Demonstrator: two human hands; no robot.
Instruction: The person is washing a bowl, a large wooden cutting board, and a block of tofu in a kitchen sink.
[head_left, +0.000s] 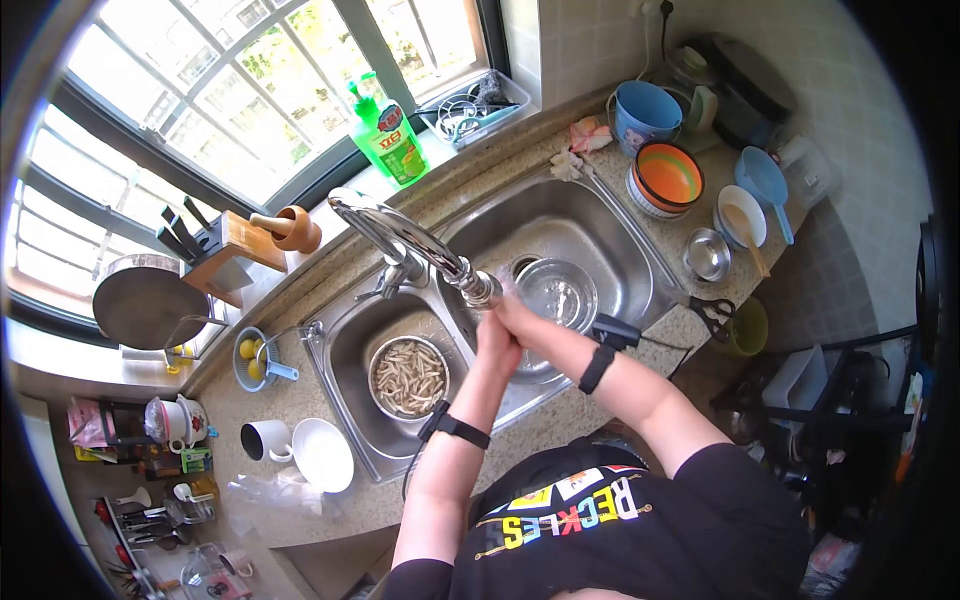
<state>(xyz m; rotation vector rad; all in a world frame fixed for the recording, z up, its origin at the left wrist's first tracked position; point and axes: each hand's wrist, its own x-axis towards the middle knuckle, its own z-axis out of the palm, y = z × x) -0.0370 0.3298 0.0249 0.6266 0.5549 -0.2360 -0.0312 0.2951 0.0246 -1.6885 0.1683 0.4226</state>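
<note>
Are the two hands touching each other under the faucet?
Touching. The head view shows the left hand pressed against the right hand below the faucet, no gap between them.

Black T-shirt [640, 540], colourful lettering, 2 black wristbands [455, 428]

Sunlit barred window [250, 90] above speckled stone counter [285, 395], tiled wall [590, 40] beside.

1. Just above your fingers [505, 316], the faucet [420, 245] is polished metal, smooth and glossy.
2. Beyond your fingertips, the sink [610, 240] is brushed steel with a duller sheen; the bowl [560, 292] in it gleams brighter.
3. Below your fingers, the countertop [290, 400] is speckled stone, smooth.
4. Far left of your fingers, the knife block [235, 255] is matt wood.
5. Well above your fingers, the bottle [388, 135] is glossy green plastic.
</note>
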